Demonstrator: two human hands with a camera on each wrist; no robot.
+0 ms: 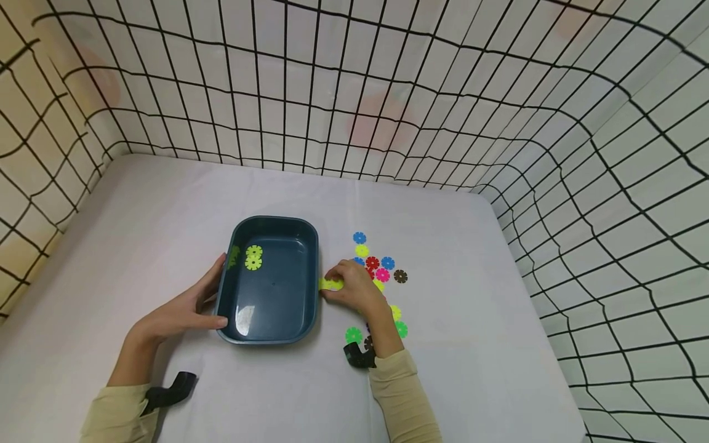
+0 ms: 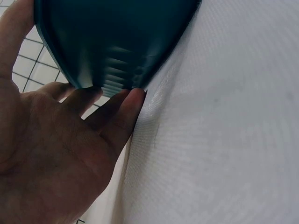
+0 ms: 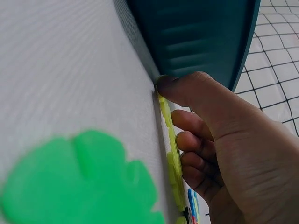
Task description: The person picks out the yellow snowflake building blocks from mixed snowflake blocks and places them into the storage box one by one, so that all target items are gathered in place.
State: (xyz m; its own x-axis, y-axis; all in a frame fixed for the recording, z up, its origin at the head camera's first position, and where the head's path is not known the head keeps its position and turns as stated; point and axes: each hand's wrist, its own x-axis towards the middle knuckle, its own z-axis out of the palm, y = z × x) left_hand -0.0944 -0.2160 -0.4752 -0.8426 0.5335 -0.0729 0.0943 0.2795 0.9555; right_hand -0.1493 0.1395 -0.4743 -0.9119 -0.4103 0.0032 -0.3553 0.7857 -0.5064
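Note:
My left hand (image 1: 185,307) rests against the left side of a dark teal plastic tray (image 1: 271,317). Its thumb touches the rim near the front corner, and its extended fingers lie along the outer wall (image 2: 119,56). Just outside the tray's right wall, my right hand (image 1: 354,288) pinches yellow-green snowflake discs (image 1: 330,284) lying flat on the table. The right wrist view shows the thumb on the end of that yellow-green row (image 3: 174,154), with the other fingers curled beside it. Inside the tray are two more yellow-green discs (image 1: 253,258), touching each other.
Loose snowflake discs in several colours lie around the right hand, including red (image 1: 373,263), blue (image 1: 388,263), pink (image 1: 382,275), dark brown (image 1: 400,276) and green (image 1: 353,335). A white cloth (image 1: 471,307) covers the table. Black wire mesh (image 1: 343,92) surrounds its far edge and sides.

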